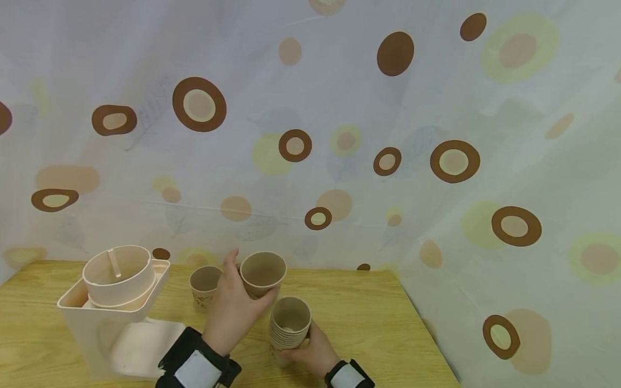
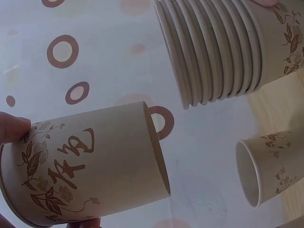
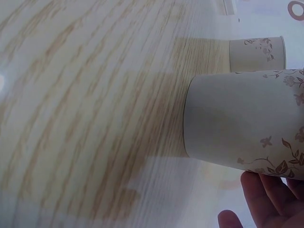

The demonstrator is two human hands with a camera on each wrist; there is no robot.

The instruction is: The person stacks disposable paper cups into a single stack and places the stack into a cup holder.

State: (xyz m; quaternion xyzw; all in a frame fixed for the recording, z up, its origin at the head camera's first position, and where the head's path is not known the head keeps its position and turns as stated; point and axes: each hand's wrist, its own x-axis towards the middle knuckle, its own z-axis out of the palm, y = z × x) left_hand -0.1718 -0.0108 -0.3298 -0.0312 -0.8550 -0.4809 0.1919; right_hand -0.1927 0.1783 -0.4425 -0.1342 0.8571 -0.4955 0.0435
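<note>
A single beige paper cup point(image 1: 263, 274), mouth up, is between the thumb and fingers of my left hand point(image 1: 234, 306), held above the table. In the left wrist view this paper cup point(image 2: 90, 161) shows brown flowers and brown characters. My right hand point(image 1: 316, 351) grips a stack of nested paper cups point(image 1: 289, 331) just to the right and nearer to me. Several rims of the stack point(image 2: 213, 52) show in the left wrist view; whether its base touches the table I cannot tell. Another paper cup point(image 1: 202, 285) stands upright on the table behind my left hand, partly hidden by it.
A cream plastic holder point(image 1: 77, 323) with a round tub point(image 1: 118, 285) on top stands on the left of the wooden table point(image 1: 359, 312). Behind and to the right hangs a sheet point(image 1: 339, 97) with brown and yellow round patterns. The table's right edge slants down beside it.
</note>
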